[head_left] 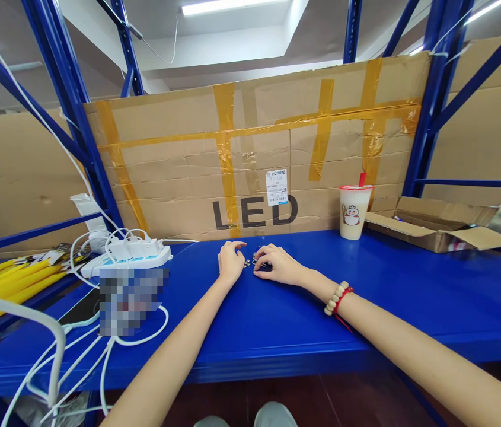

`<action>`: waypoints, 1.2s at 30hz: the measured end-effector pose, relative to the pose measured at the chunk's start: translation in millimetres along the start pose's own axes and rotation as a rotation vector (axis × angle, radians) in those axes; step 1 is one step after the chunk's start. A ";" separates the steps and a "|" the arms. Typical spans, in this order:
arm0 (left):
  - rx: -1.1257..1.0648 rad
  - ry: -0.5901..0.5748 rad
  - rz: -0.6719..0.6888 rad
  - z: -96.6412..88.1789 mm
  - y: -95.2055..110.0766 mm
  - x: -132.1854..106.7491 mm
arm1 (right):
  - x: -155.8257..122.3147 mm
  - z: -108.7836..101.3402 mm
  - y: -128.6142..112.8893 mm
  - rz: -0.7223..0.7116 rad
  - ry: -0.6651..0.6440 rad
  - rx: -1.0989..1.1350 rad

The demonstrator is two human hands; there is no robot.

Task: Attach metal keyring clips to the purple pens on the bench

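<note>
My left hand (231, 261) rests on the blue shelf top with its fingers loosely bent and apart, beside several small shiny metal pieces (247, 263). I see nothing held in it. Just to its right, my right hand (280, 265) reaches in from the side, a beaded bracelet and red cord on the wrist. Its thumb and fingers are curved, with a gap between them, close around a few small dark and metallic pieces (254, 261). These pieces are too small to name, and the fingers partly hide them.
A drink cup (355, 214) with a red straw stands at the back right, beside an open cardboard box (432, 228). At left lie a white power strip (143, 255), tangled white cables, a dark phone (82, 307) and yellow packets (19, 284). Taped cardboard (179, 178) lines the back.
</note>
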State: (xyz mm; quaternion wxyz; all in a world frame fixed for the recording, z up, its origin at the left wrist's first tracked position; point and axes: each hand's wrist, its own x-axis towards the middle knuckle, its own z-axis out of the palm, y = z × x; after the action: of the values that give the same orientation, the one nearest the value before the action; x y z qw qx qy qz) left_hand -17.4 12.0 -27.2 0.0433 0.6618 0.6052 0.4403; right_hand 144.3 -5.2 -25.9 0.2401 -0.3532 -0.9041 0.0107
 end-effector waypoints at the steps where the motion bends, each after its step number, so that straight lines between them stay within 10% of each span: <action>1: 0.042 -0.021 0.027 -0.3 0.1 -0.8 | 0.4 0.4 0.8 0.006 0.003 0.009; 8: 0.276 -0.331 0.401 -0.4 -1.8 -7.0 | 1.0 -1.1 2.5 0.042 0.035 0.037; 18: 0.288 -0.518 0.438 4.5 -6.0 -5.4 | 0.8 1.3 5.0 0.033 0.041 0.059; 36: 0.306 -0.149 0.149 -9.4 12.9 -7.1 | 1.4 2.9 7.4 -0.011 0.060 0.079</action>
State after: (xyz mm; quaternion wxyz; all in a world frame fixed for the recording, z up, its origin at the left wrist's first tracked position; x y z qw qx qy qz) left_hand -12.6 -1.8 -17.6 -0.0460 0.7342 0.6098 0.2949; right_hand 146.8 1.7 -29.3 0.2811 -0.3387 -0.8972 0.0345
